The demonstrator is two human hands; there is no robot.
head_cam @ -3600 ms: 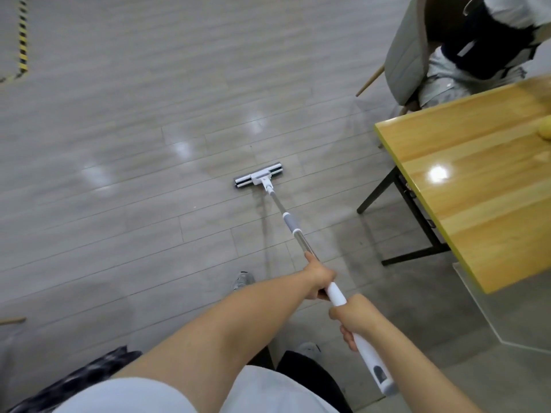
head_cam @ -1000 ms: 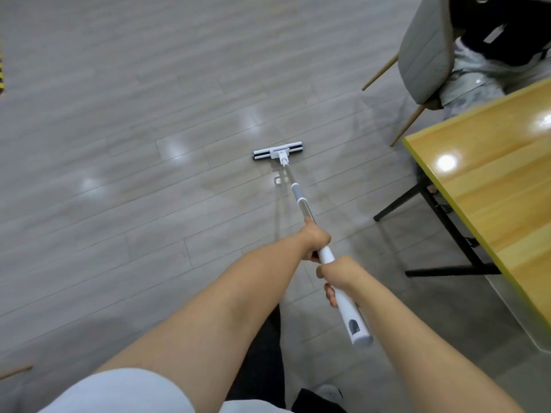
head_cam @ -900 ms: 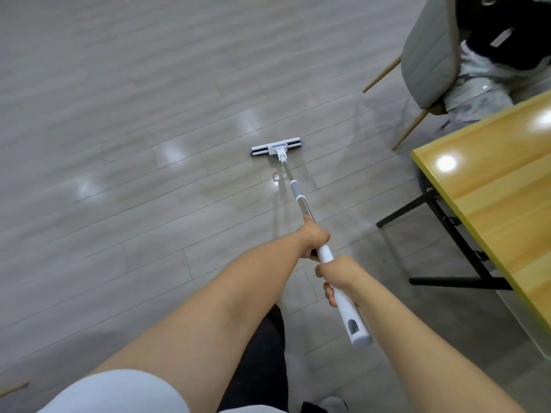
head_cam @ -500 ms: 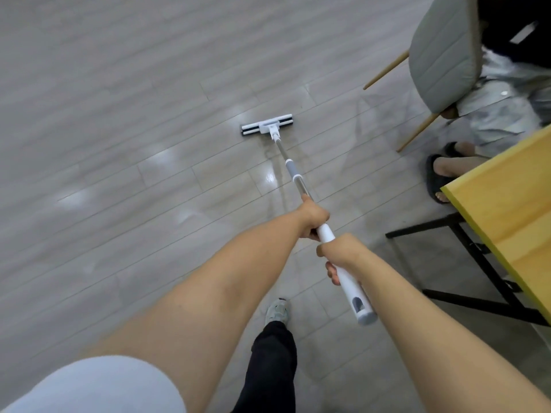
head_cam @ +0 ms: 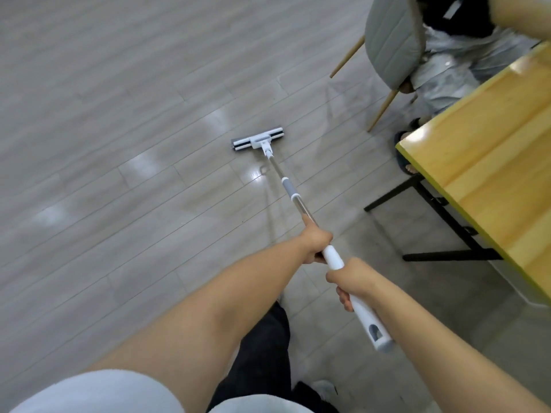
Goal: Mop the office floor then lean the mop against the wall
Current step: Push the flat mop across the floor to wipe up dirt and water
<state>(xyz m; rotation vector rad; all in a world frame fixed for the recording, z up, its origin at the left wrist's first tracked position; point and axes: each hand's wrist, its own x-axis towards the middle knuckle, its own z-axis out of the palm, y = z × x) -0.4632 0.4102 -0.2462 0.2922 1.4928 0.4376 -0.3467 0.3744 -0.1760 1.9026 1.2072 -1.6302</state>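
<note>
Gripping the mop (head_cam: 293,198) handle, both hands are clenching: left hand (head_cam: 316,244) farther along the shaft, right hand (head_cam: 347,278) nearer the white end. Mop head (head_cam: 258,141) is lying flat on the grey floor (head_cam: 119,114), far centre, left of a chair (head_cam: 390,40) and the yellow worktop (head_cam: 492,150).

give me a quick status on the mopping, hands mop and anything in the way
Left hand and right hand both gripping mop handle. Mop head flat on floor. Chair and table close on the right.
</note>
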